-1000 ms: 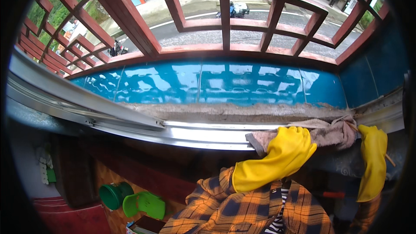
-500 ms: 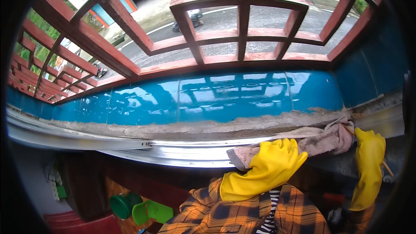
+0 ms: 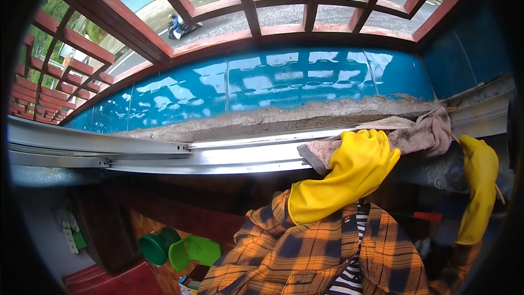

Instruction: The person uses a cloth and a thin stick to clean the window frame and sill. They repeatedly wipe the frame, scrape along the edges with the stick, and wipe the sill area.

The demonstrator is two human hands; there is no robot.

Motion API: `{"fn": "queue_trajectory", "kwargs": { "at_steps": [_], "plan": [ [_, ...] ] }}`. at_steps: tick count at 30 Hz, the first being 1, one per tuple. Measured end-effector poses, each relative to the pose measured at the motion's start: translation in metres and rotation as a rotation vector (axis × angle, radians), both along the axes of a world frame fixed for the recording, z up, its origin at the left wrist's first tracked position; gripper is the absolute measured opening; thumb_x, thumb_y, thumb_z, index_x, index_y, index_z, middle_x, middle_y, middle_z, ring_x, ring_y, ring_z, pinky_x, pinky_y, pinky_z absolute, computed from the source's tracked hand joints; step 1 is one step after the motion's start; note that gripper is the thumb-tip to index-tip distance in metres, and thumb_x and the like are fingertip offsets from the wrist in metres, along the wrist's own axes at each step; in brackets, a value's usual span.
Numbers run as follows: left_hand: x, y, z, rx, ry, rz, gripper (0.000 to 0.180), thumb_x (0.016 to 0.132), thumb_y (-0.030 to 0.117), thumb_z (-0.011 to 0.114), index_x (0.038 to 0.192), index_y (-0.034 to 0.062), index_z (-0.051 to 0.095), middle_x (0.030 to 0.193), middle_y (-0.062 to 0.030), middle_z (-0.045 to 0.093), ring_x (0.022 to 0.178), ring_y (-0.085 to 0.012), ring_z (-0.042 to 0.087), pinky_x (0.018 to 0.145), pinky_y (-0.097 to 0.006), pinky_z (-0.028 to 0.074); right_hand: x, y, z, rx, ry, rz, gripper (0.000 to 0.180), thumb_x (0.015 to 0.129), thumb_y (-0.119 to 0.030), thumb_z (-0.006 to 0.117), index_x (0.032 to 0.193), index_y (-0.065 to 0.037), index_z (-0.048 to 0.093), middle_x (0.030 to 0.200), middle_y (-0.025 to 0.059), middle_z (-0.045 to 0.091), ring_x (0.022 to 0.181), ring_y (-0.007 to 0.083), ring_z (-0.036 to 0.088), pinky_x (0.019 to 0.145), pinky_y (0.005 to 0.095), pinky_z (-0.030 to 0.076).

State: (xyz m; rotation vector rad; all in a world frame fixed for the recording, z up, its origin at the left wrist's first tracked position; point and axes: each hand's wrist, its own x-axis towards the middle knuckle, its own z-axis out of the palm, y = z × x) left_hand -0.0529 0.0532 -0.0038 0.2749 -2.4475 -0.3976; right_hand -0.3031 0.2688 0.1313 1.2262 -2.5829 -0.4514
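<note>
A worn pinkish-grey cloth (image 3: pixel 433 133) lies bunched along the right part of the silver metal window track (image 3: pixel 240 159). My left hand (image 3: pixel 361 158), in a yellow rubber glove, presses and grips the cloth near its left end, fingers curled over it. At the far right my right hand (image 3: pixel 480 166), gloved the same, is closed around a thin wooden stick (image 3: pixel 452 136). One end of the stick points at the cloth's right edge; the other shows below the hand. Whether the tip touches the cloth, I cannot tell.
Beyond the track run a rough cement strip (image 3: pixel 273 116), a blue tiled ledge (image 3: pixel 180 98) and a red lattice grille (image 3: pixel 210 35). A metal sash rail (image 3: pixel 98 135) is at the left. Below stand a green bucket (image 3: pixel 154 248) and a bright green plastic stool (image 3: pixel 194 251).
The view has tilted down, so the track and ledge sit higher. Both hands keep their holds on the cloth and stick. A motorbike outside has moved.
</note>
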Motion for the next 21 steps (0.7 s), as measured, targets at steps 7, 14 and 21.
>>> {"fn": "queue_trajectory", "kwargs": {
  "at_steps": [7, 14, 21],
  "plan": [
    [-0.006, -0.007, -0.005, -0.129, 0.005, 0.08, 0.026, 0.098, 0.032, 0.07, 0.09, 0.0076, 0.071, 0.082, -0.0114, 0.064, 0.076, -0.0297, 0.065, 0.064, -0.045, 0.046, -0.019, 0.025, -0.031, 0.032, 0.123, 0.001, 0.024, 0.098, -0.015, 0.066, 0.117, -0.018, 0.08, 0.103, 0.0169, 0.078, 0.096, 0.0437, 0.072, 0.084, 0.0546, 0.057],
    [-0.007, -0.001, -0.004, -0.022, -0.019, 0.097, 0.043, 0.099, 0.04, 0.076, 0.113, -0.0007, 0.076, 0.086, -0.0119, 0.068, 0.079, -0.032, 0.068, 0.07, -0.046, 0.047, 0.013, -0.038, -0.011, 0.203, 0.065, -0.059, 0.021, 0.086, -0.01, 0.072, 0.105, -0.016, 0.079, 0.094, 0.0167, 0.078, 0.089, 0.0411, 0.075, 0.078, 0.0527, 0.058],
    [-0.012, 0.002, 0.002, 0.05, -0.012, -0.007, 0.04, 0.099, 0.036, 0.078, 0.112, -0.0021, 0.075, 0.082, -0.0117, 0.064, 0.075, -0.0324, 0.066, 0.067, -0.046, 0.045, 0.015, -0.057, 0.012, 0.611, -0.049, -0.145, 0.021, 0.089, -0.016, 0.073, 0.109, -0.016, 0.08, 0.093, 0.0142, 0.08, 0.09, 0.0399, 0.078, 0.079, 0.0501, 0.061]
  ]
}}
